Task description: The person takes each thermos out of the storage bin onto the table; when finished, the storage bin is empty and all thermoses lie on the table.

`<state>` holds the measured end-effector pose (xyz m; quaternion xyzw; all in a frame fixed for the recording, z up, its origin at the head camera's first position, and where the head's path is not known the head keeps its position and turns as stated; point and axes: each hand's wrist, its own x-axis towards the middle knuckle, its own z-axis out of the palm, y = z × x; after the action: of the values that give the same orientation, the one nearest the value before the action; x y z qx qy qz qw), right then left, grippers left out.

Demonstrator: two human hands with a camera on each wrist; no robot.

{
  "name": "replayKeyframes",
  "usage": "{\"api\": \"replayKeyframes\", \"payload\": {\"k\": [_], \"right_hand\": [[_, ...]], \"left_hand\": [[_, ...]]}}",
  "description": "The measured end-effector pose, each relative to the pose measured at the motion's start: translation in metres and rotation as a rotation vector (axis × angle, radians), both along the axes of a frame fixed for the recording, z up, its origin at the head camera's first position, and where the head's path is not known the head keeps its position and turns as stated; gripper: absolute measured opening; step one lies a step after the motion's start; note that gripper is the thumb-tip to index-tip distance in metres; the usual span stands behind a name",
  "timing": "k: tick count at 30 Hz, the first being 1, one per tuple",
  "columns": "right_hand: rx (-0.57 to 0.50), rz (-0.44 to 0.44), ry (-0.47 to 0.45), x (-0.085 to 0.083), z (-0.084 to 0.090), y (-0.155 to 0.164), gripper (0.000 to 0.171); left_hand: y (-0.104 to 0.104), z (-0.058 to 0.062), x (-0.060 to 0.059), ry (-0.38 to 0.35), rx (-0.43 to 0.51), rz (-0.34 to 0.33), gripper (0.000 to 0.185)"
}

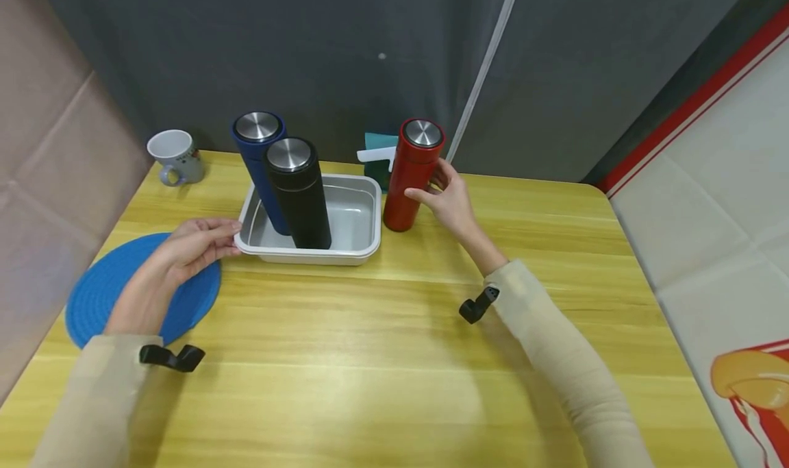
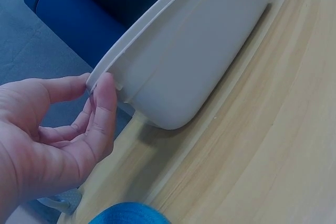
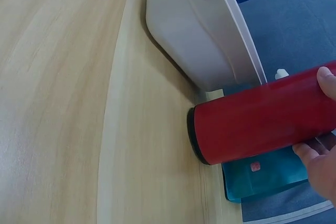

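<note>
My left hand (image 1: pixel 200 245) pinches the left end of a pale grey tray (image 1: pixel 354 214) at its rim, thumb and fingers on either side in the left wrist view. Two flasks stand in the tray: a blue thermos (image 1: pixel 259 159) at the back and a black thermos (image 1: pixel 302 197) before it, both with silver-topped lids. To the right of the tray, a red thermos (image 1: pixel 409 180) is held by my right hand (image 1: pixel 453 201), thumb in front and fingers behind. Its black base is down at the tabletop in the right wrist view.
A blue round placemat (image 1: pixel 117 283) lies under the left forearm. At the back left corner stands a patterned mug (image 1: pixel 179 156). Behind the red thermos is a teal item (image 1: pixel 377 170) with a white T-shaped part (image 1: pixel 376 155). A grey curtain (image 1: pixel 277 50) closes off the table's back.
</note>
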<state>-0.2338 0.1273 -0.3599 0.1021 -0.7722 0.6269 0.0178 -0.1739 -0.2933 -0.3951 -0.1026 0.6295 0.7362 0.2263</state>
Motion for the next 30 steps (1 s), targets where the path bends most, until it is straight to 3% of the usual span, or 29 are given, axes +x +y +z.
{"api": "replayKeyframes", "payload": {"k": [4, 10, 14, 22, 30], "right_hand": [[0.005, 0.006, -0.005, 0.008, 0.008, -0.004, 0.066], [0.007, 0.002, 0.003, -0.002, -0.009, -0.003, 0.068], [0.019, 0.011, 0.008, -0.004, -0.012, -0.004, 0.07], [0.025, 0.038, 0.004, 0.01, 0.008, -0.007, 0.068], [0.05, 0.023, 0.036, -0.003, -0.011, -0.003, 0.069]], "left_hand": [[0.001, 0.0, 0.001, 0.003, 0.001, -0.001, 0.052], [0.001, -0.001, 0.003, 0.008, 0.007, 0.003, 0.045], [0.0, 0.0, 0.004, 0.011, 0.009, 0.005, 0.046], [0.0, 0.0, 0.004, 0.013, 0.01, 0.002, 0.046], [0.0, 0.0, 0.003, 0.009, 0.023, 0.005, 0.037]]}}
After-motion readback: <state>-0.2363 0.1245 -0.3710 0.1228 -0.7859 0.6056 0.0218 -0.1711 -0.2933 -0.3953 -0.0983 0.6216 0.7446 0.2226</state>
